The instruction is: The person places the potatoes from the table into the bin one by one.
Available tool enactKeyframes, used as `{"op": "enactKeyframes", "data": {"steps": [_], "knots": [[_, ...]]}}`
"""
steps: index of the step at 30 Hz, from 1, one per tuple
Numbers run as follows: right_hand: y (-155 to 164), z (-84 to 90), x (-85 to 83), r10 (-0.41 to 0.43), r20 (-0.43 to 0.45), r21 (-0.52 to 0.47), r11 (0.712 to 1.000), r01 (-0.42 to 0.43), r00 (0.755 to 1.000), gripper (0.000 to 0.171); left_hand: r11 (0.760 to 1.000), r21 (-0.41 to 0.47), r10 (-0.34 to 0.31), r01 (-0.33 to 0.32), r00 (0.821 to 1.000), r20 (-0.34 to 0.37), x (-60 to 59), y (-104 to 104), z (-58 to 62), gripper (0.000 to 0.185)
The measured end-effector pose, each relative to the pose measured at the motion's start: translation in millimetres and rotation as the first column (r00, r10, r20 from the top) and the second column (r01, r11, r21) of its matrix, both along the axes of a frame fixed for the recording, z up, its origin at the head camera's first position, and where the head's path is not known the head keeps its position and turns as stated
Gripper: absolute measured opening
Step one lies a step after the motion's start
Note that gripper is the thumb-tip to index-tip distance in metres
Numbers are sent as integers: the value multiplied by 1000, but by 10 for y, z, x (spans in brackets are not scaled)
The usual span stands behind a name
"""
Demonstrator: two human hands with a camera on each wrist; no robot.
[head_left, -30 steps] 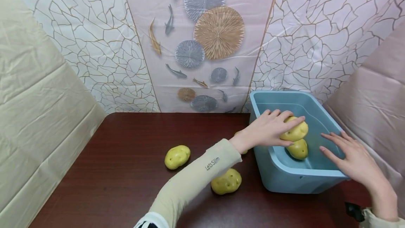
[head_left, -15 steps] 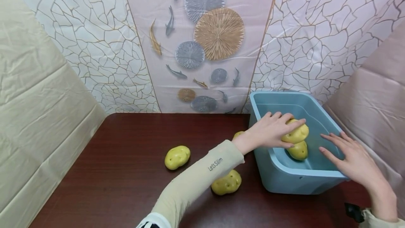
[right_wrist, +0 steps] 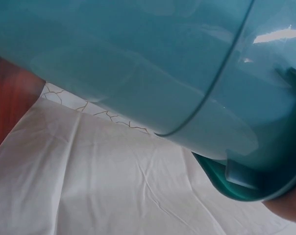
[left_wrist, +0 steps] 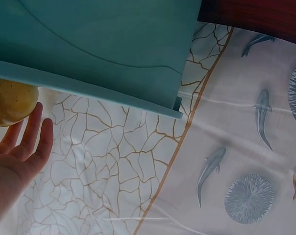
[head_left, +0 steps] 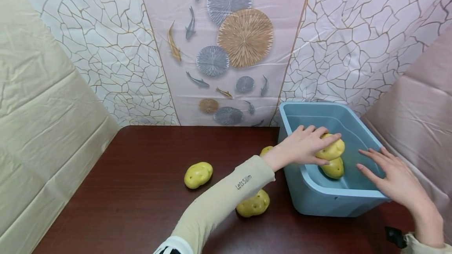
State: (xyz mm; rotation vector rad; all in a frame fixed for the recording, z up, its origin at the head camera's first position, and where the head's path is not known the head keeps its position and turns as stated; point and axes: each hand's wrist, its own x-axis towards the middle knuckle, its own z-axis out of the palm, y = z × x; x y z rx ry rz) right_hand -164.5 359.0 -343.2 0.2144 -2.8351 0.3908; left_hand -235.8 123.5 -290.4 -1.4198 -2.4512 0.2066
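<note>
Left hand (head_left: 300, 146) grips a potato (head_left: 332, 149) above another potato (head_left: 333, 167) inside the blue tub (head_left: 339, 201) at the tabletop's right edge, right hand (head_left: 395, 179) open on its rim

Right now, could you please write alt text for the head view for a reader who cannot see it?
A left hand holds a potato over another potato inside a blue tub; the right hand rests open on its rim. Three more potatoes lie on the dark table.

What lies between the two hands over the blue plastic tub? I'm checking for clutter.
In the head view, only the held yellow potato and another potato beneath it in the tub.
</note>
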Motion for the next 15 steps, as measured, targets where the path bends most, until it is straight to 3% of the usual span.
{"op": "enactKeyframes", "data": {"steps": [15], "knots": [[-4, -2, 0, -7, 3, -2, 1000, 7, 1000, 55, 1000, -7, -4, 4, 1000, 11, -11, 23, -19, 70]]}}
